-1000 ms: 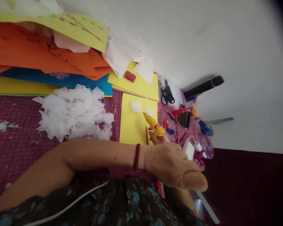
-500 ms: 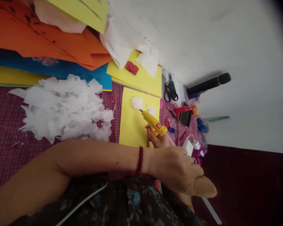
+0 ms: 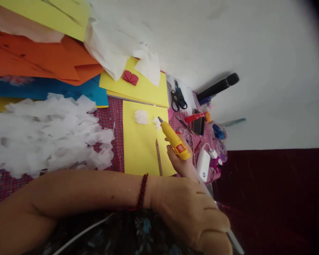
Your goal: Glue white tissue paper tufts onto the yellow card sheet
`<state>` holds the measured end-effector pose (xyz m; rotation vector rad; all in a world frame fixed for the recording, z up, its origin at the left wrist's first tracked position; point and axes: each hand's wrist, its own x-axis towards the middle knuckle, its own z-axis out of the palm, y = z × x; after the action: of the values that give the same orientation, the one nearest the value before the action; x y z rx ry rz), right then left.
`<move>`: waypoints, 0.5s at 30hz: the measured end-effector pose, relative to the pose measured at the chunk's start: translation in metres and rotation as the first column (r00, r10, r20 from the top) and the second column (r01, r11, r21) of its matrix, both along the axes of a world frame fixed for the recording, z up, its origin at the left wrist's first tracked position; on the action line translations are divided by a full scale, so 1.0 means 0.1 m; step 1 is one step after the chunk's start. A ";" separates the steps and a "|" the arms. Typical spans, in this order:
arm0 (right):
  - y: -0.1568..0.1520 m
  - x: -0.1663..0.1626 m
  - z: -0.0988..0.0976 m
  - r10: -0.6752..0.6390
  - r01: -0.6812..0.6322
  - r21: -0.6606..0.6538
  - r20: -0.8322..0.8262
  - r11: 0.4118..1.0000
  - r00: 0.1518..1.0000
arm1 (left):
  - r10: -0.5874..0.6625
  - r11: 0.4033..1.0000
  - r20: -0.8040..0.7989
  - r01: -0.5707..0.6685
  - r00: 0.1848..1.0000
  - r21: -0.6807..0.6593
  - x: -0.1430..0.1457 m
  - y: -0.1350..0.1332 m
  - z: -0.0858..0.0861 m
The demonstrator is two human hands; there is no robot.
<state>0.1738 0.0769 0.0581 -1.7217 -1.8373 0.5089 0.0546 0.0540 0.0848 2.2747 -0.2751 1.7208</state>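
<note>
My right hand (image 3: 184, 159) grips a yellow hot glue gun (image 3: 172, 138), its nozzle pointing up and left beside a small white paper tuft (image 3: 156, 123). A larger white tuft (image 3: 141, 117) lies left of it on a yellow paper sheet (image 3: 133, 148). On the same sheet rests a brown pencil (image 3: 158, 157). A long pale glue stick (image 3: 235, 242) runs back from the gun. My left hand (image 3: 188, 212), with the bracelet at its wrist, crosses in front and is closed around this stick; its fingertips are partly hidden.
Cut white paper pieces (image 3: 50, 134) are heaped on the checked cloth at left. Above lie a red paper heart shape (image 3: 130, 78) and orange paper (image 3: 42, 63). Black scissors (image 3: 178, 99), a phone (image 3: 198, 125), a white power bank (image 3: 203, 165) and a microphone (image 3: 218, 86) stand at right.
The glue gun's nozzle has moved from the larger tuft to the smaller one. The pencil shows more fully now. The whole view has shifted, so things on the table appear further left.
</note>
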 end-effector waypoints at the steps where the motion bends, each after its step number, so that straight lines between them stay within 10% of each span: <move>1: 0.01 0.01 0.03 0.019 -0.021 0.050 0.054 0.999 0.998 | 0.003 1.000 0.003 -0.003 1.000 -0.002 -0.01 -0.01 0.00; 9: 0.06 0.15 -0.01 0.144 -0.174 0.200 0.156 0.964 0.977 | 0.125 0.992 -0.109 -0.123 0.986 0.029 -0.12 -0.03 0.15; 15: 0.03 0.08 -0.06 0.028 -0.026 -0.014 0.122 1.000 0.992 | 0.178 0.984 -0.471 -0.160 0.864 0.080 -0.11 -0.10 0.12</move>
<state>0.1822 0.0796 0.0525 -1.7736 -1.9485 0.4352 0.0436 0.0442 0.0970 2.7250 -0.0011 1.1636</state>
